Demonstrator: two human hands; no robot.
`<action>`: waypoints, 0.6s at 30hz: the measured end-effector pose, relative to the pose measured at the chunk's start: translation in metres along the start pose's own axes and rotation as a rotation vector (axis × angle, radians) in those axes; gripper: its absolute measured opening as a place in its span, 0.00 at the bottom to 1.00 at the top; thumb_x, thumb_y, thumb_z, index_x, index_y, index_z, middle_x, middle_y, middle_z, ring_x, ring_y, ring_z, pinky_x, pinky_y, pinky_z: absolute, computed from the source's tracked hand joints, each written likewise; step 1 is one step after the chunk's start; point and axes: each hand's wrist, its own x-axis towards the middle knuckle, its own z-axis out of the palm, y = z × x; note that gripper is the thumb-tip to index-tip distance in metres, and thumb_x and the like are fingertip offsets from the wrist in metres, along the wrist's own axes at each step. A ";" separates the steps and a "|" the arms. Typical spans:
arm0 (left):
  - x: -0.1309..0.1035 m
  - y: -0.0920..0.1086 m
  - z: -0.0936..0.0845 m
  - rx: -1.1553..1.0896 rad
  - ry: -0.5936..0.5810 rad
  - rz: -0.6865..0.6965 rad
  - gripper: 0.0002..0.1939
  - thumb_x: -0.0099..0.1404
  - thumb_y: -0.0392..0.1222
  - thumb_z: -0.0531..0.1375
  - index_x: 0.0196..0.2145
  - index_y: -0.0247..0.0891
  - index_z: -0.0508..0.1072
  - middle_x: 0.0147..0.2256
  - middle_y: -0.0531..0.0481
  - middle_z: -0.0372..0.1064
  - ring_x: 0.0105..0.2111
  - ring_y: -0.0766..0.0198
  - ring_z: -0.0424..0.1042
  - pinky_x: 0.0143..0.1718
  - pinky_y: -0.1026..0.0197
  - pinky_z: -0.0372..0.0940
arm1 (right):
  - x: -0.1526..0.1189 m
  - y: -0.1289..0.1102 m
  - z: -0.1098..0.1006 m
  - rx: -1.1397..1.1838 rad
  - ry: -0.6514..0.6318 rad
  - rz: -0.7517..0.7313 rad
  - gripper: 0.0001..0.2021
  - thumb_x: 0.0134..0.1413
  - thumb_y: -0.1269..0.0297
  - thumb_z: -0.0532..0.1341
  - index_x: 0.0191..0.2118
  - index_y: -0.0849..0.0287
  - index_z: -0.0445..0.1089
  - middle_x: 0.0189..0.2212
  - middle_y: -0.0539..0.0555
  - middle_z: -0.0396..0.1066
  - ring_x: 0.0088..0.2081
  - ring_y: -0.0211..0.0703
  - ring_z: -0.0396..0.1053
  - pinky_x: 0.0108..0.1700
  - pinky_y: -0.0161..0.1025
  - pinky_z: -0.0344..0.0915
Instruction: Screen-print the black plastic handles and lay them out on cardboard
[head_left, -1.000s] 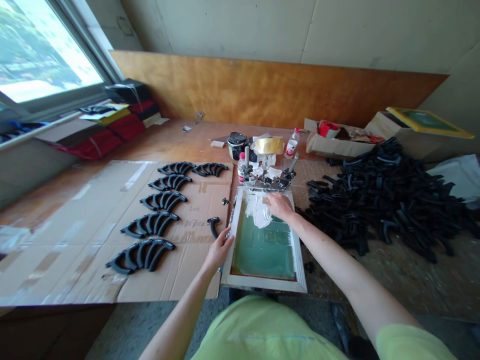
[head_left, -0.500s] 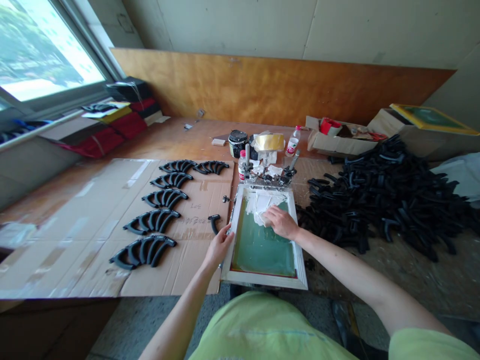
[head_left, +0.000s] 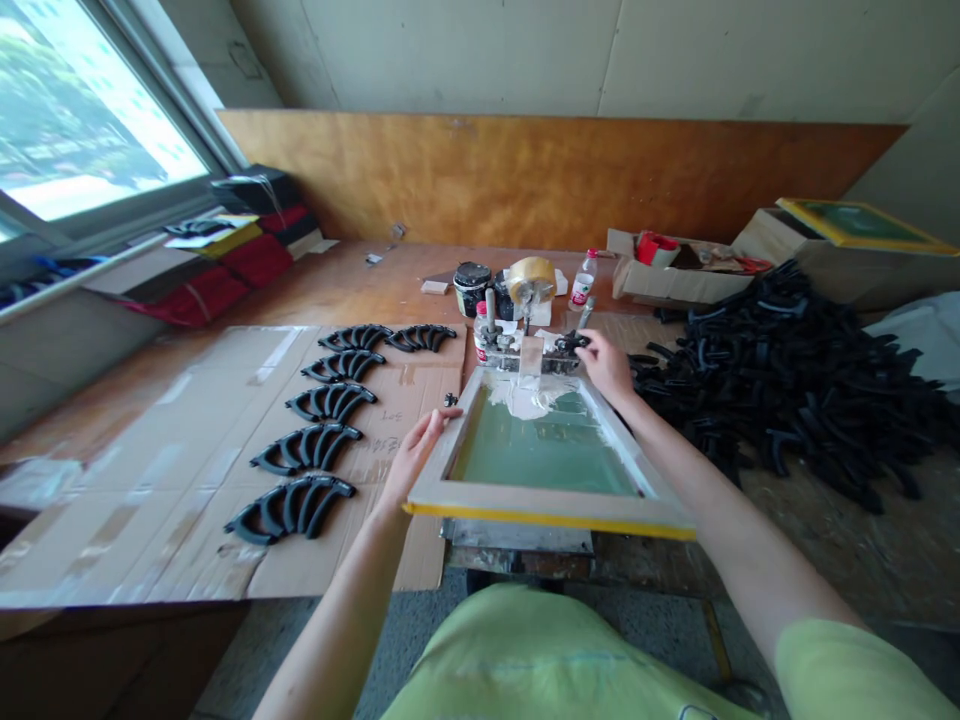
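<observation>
Six fans of curved black handles (head_left: 290, 508) lie set out on cardboard (head_left: 150, 450) at the screen-printing frame's (head_left: 544, 455) nine o'clock; the large heap (head_left: 784, 390) at its three o'clock looks left to be handled. The tilted frame is at the left hand's (head_left: 417, 447) three o'clock, fingers against its side rail, and at the right hand's (head_left: 609, 370) seven o'clock, whose fingers, drawn narrow, reach the clamp (head_left: 573, 342), grip unclear.

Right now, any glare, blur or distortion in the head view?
Head view: the window is overexposed, washing out detail outside; the black pile is so dark that many pieces merge; wide-angle distortion looks likely, with stretching toward the edges; left hand and right hand show no strong motion blur.
</observation>
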 end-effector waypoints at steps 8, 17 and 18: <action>0.045 0.030 0.033 -0.312 0.119 0.197 0.23 0.61 0.59 0.56 0.44 0.37 0.71 0.34 0.48 0.73 0.33 0.65 0.72 0.29 0.66 0.66 | -0.106 0.017 0.039 -0.043 -0.433 -0.128 0.13 0.52 0.64 0.64 0.45 0.54 0.72 0.41 0.54 0.72 0.45 0.47 0.66 0.47 0.42 0.61; -0.018 -0.091 0.073 -0.288 -0.090 -0.427 0.30 0.54 0.65 0.61 0.41 0.35 0.70 0.30 0.47 0.72 0.29 0.62 0.73 0.28 0.62 0.68 | -0.171 -0.089 0.036 0.006 -0.334 -0.447 0.08 0.62 0.62 0.58 0.40 0.58 0.72 0.35 0.55 0.68 0.42 0.46 0.63 0.48 0.43 0.60; -0.019 -0.095 0.070 -0.277 -0.056 -0.411 0.29 0.54 0.65 0.61 0.39 0.35 0.70 0.28 0.49 0.71 0.28 0.63 0.72 0.28 0.63 0.67 | -0.176 -0.091 0.037 0.054 -0.362 -0.484 0.09 0.62 0.61 0.58 0.42 0.57 0.72 0.35 0.55 0.69 0.42 0.45 0.63 0.49 0.43 0.60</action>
